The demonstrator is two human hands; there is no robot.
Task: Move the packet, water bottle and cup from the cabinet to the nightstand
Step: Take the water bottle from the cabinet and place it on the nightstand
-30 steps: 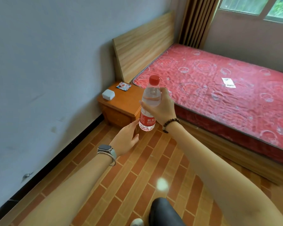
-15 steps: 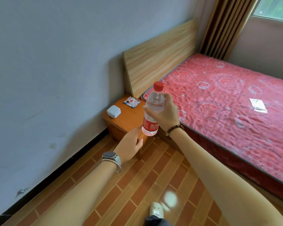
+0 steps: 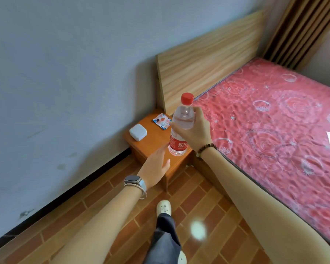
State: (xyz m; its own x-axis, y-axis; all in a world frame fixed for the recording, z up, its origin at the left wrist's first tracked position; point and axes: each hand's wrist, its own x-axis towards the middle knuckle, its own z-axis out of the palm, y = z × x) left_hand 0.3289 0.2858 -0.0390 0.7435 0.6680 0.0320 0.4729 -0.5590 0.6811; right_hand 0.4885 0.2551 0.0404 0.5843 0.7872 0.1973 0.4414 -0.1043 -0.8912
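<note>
The right hand grips an upright, seemingly full water bottle at its shoulder above the nightstand; probably heavy and slick. The left hand hovers open, empty, below.

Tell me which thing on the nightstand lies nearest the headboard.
The packet, flat at the back corner; the white box sits nearer the wall side.

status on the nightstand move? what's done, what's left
Done: packet lies on the nightstand, beside a white box. In hand: right hand holds the bottle upright over the nightstand; left hand is open below it. Left: set the bottle down; no cup in view.
</note>
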